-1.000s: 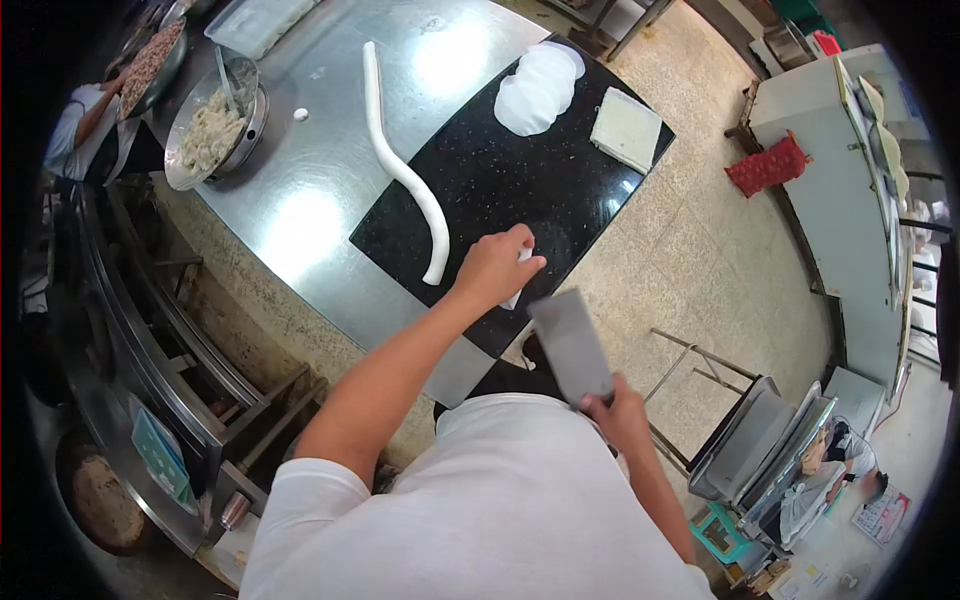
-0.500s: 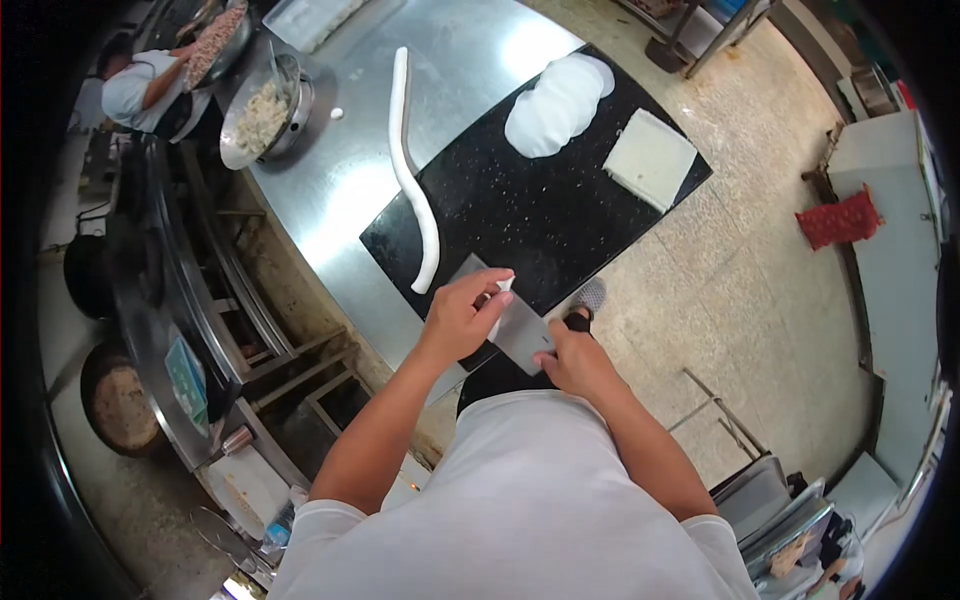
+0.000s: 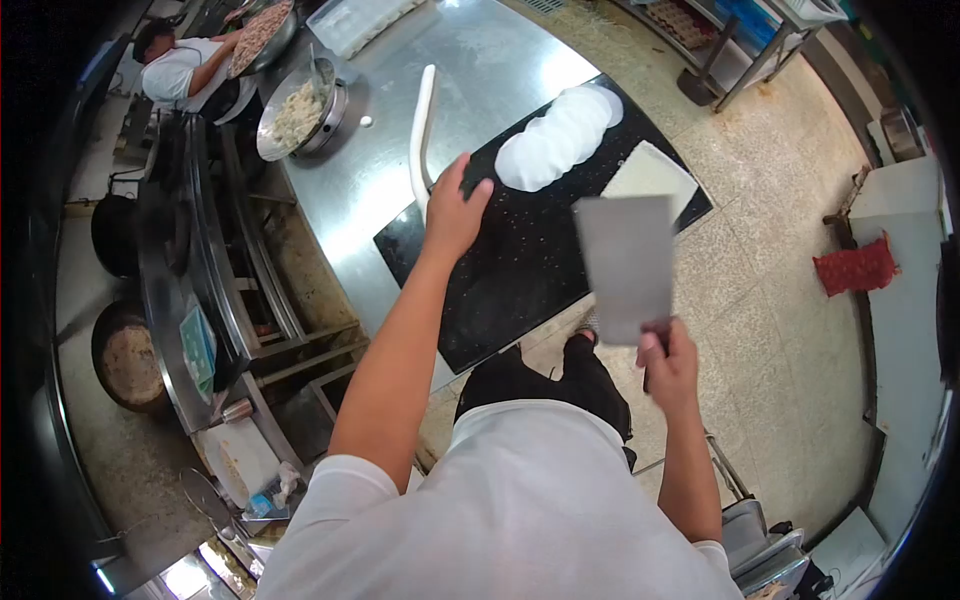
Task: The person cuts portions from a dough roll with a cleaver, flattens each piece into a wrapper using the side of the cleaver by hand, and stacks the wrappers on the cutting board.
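Note:
My left hand (image 3: 456, 212) is over the left part of the black board (image 3: 520, 260), thumb and fingers apart, beside the long white dough roll (image 3: 421, 130). It hides the roll's lower end; I see nothing in its grasp. My right hand (image 3: 668, 365) grips the dark handle of a wide metal cleaver (image 3: 630, 265), raised beyond the board's right edge. Overlapping thin white rounds (image 3: 560, 140) lie on the board's far part. Behind the cleaver's top, a pale square slab (image 3: 652, 180) sits near the board's right corner.
A metal bowl of pale filling (image 3: 298, 118) stands on the steel table (image 3: 375, 190), near a small white piece (image 3: 366, 121). Another person (image 3: 190, 75) at the upper left has hands at a bowl of reddish filling (image 3: 262, 40). A red mesh sack (image 3: 856, 266) is at the right.
My hands have parted. The left moved up to the dough roll and opened; the right lifted the cleaver off the board, up and to the right. The view has shifted.

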A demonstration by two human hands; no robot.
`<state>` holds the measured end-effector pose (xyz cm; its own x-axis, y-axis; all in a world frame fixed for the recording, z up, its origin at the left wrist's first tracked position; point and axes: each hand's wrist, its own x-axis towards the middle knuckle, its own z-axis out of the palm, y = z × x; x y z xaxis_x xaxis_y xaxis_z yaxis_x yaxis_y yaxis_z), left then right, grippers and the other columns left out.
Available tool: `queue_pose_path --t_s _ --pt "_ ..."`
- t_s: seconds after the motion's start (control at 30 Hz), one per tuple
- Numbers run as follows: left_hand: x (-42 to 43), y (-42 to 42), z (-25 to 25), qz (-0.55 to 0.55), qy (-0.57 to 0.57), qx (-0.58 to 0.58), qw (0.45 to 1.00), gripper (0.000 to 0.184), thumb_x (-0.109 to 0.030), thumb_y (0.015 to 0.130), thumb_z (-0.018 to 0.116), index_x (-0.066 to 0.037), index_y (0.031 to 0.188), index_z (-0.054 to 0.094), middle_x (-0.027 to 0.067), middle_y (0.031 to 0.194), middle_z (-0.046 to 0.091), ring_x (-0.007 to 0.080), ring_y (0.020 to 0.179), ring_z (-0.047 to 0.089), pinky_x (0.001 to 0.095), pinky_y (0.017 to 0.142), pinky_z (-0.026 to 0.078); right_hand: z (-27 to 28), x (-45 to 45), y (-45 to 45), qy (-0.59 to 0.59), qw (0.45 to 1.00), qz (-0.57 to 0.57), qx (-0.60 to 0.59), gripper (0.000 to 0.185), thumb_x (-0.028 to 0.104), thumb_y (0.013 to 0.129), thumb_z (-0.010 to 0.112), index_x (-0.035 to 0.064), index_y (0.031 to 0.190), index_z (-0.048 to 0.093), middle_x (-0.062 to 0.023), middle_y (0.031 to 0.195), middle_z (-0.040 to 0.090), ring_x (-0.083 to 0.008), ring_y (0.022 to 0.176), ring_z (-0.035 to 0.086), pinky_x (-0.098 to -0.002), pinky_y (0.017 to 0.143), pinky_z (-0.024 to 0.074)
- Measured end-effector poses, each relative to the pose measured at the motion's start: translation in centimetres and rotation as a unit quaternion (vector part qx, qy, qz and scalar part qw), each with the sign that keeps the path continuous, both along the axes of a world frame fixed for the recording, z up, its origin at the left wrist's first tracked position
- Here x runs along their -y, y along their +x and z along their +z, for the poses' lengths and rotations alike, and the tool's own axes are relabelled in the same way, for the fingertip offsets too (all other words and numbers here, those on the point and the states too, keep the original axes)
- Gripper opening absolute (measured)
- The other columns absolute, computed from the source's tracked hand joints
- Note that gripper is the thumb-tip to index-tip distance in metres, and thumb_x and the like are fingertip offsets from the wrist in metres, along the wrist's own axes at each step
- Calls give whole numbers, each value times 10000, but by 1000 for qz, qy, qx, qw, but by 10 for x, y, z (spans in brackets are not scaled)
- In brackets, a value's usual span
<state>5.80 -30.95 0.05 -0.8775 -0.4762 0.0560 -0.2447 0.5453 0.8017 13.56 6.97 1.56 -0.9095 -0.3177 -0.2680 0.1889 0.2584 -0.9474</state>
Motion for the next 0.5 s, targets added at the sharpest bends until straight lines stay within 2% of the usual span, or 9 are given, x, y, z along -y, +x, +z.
queue_pose_path --t_s 0.03,0.07,0.17,0.23,0.37,0.4,0.43,0.47,0.5 --pt "6 26 4 -53 -109 -31 992 577 -232 922 735 -29 1429 550 237 1343 601 375 1220 600 448 1058 472 -5 5 -9 -66 996 -55 -2 234 246 1014 643 14 1029 614 -98 814 694 -197 721 684 -313 649 522" --pt "13 54 3 -50 -136 -33 989 603 -237 893 773 -28 1414 552 246 1329 591 392 1225 587 459 1059 467 -14 14 -20 -71 996 -54 0 234 246 1014 643 14 1029 614 -98 814 694 -197 721 684 -313 649 522" --pt "32 137 -19 -15 -263 -52 963 628 -239 806 868 -16 1313 574 241 1233 592 425 1186 570 490 1034 462 -45 50 -50 -150 976 -158 22 199 255 1057 566 56 1050 578 -42 752 601 -143 625 598 -280 597 496" --pt "40 178 -28 16 -185 29 982 589 -255 781 887 -16 1228 588 220 1180 596 425 1121 569 492 990 468 -58 64 -54 -153 919 -263 250 175 254 1069 536 79 1077 539 -33 745 571 -140 583 570 -297 560 498" --pt "59 194 -42 -51 -142 9 989 395 -215 812 858 -34 1090 644 139 1039 633 341 988 599 420 847 488 -33 87 -9 -157 921 -275 225 95 184 1060 521 91 1081 525 -22 726 542 -124 534 547 -272 495 474" --pt "59 192 -40 -45 -125 8 991 395 -215 812 858 -34 1090 644 139 1039 633 341 988 599 420 847 488 -22 96 9 -96 939 -254 210 104 183 1053 530 86 1088 519 -22 723 542 -124 531 538 -271 495 473" --pt "61 185 -34 -60 -144 -52 986 338 -190 819 838 -34 1055 652 133 1032 646 342 967 611 429 839 495 -11 108 26 -37 953 -232 192 117 183 1046 539 80 1096 512 -22 719 541 -124 528 529 -271 494 472" --pt "63 181 -33 -74 -164 -113 977 282 -164 826 818 -33 1019 659 126 1025 658 342 946 623 438 830 502 0 120 42 -6 968 -184 172 72 138 1038 543 70 1062 546 -18 716 566 -127 518 527 -277 494 460" --pt "68 179 -38 -67 -150 -116 980 282 -164 826 818 -33 1019 659 126 1025 658 342 946 623 438 830 502 -4 123 59 45 984 -109 137 100 163 1038 565 64 1051 557 -35 704 563 -139 539 550 -311 512 475"
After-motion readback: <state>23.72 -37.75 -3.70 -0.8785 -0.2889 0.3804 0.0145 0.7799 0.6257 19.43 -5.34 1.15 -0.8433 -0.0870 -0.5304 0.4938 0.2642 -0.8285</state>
